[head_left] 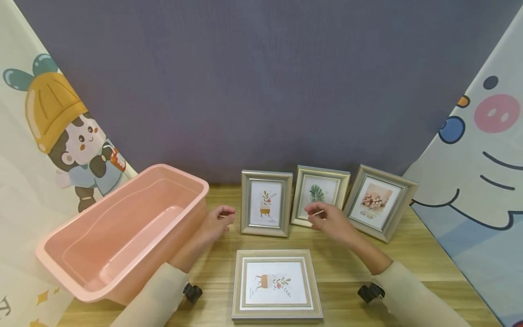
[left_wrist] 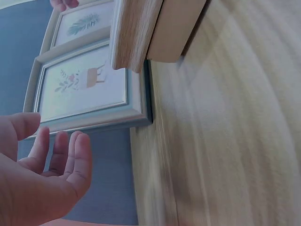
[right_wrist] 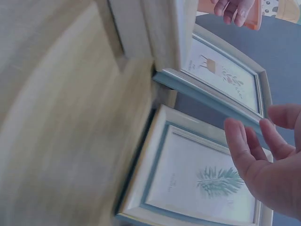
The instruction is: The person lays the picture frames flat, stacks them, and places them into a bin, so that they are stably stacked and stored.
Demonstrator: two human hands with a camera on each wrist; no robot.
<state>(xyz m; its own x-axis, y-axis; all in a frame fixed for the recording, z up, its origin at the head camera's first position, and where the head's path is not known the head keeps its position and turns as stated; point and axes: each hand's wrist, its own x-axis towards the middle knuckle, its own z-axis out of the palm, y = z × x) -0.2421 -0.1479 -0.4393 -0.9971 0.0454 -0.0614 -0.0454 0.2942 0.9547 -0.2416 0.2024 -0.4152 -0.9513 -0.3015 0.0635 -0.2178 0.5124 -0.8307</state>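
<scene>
My left hand [head_left: 218, 221] hovers left of an upright picture frame [head_left: 244, 204] with a potted-plant print; its fingers are loosely curved and hold nothing. In the left wrist view the left hand [left_wrist: 47, 174] shows thumb and fingers apart beside that frame [left_wrist: 89, 125]. My right hand [head_left: 331, 220] is in front of the upright frame with a green leaf print [head_left: 316, 193], its fingers loosely bent around nothing. The right wrist view shows the right hand [right_wrist: 270, 160] overlapping the leaf frame [right_wrist: 155, 188]. Nearest me, a fourth, wider-bordered frame [head_left: 278, 314] lies sideways, between the forearms.
A pink plastic bin [head_left: 122, 218] stands on the wooden table [head_left: 347, 290] at the left. A third upright frame with a flower photo [head_left: 373, 202] leans at the right. Behind them rises a grey-blue panel [head_left: 261, 91], with cartoon-printed sheets on both sides.
</scene>
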